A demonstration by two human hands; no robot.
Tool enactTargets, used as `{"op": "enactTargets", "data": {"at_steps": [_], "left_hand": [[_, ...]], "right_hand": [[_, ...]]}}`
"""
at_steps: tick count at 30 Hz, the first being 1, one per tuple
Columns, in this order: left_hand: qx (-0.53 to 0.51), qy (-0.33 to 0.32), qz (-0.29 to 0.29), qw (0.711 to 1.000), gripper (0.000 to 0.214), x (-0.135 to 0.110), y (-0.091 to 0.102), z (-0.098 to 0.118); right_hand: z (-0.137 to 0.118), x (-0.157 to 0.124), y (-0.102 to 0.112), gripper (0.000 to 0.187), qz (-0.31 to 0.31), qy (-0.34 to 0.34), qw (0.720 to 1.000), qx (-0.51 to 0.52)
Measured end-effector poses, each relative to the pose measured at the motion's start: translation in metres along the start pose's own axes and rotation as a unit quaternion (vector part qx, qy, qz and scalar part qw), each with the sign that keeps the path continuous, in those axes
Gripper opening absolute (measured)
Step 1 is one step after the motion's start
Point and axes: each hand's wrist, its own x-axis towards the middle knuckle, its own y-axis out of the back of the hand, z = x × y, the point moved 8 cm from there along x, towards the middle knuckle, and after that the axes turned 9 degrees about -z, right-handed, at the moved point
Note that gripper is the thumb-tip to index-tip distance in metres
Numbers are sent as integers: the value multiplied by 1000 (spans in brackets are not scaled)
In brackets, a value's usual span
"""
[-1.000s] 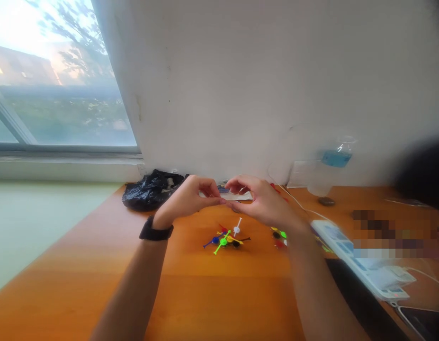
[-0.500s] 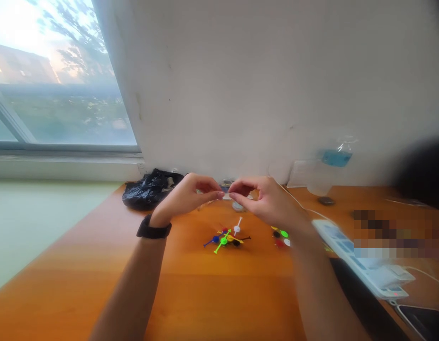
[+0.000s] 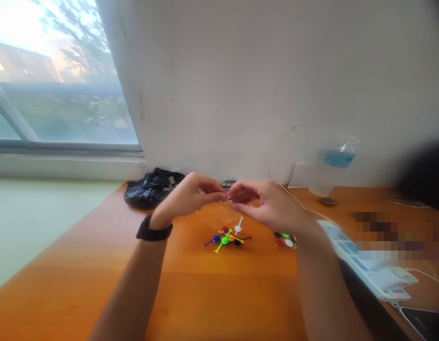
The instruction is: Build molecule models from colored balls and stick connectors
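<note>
Both hands are raised above the orange table (image 3: 205,293), fingertips nearly meeting. My left hand (image 3: 189,196), with a black band on the wrist, is pinched shut. My right hand (image 3: 265,203) is pinched too. Whatever sits between the fingertips is too small to make out. Below the hands lies a small heap of coloured plastic pins (image 3: 228,237), blue, green, yellow, white, red and black. A second little cluster of coloured pins (image 3: 286,239) lies just under my right wrist.
A crumpled black plastic bag (image 3: 151,188) lies at the table's back by the wall. A white power strip (image 3: 364,265) with cables runs along the right. A clear bottle with a blue label (image 3: 333,163) stands at the back right. A window fills the upper left.
The hands have stayed together, drifting slightly right and down. The flat white thing seen behind the fingers a second ago is no longer visible.
</note>
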Motion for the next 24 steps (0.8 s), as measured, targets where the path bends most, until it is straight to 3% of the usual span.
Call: {"op": "enactTargets", "data": {"at_steps": [3,8,12,16,19,24], "left_hand": [[5,-27,12,1000,24,0,0,5],[27,-52,24,998,27,-1,-3,14],[99,-75,14,992,29,-5,-11,31],[132,-98,-75,983,41,-11,-28,44],[149,-101,-133,975,70,-16,-35,42],[116,-89,-225,963,92,-13,-45,25]], "right_hand": [[11,1,-6,23,-48,-20,998,30],[20,-1,-21,66,-192,-4,980,55],[22,3,-25,84,-229,46,970,65],[22,4,-33,96,-273,72,959,34],[18,0,-37,105,-306,63,950,-6],[0,-14,-46,88,-349,58,935,-35]]}}
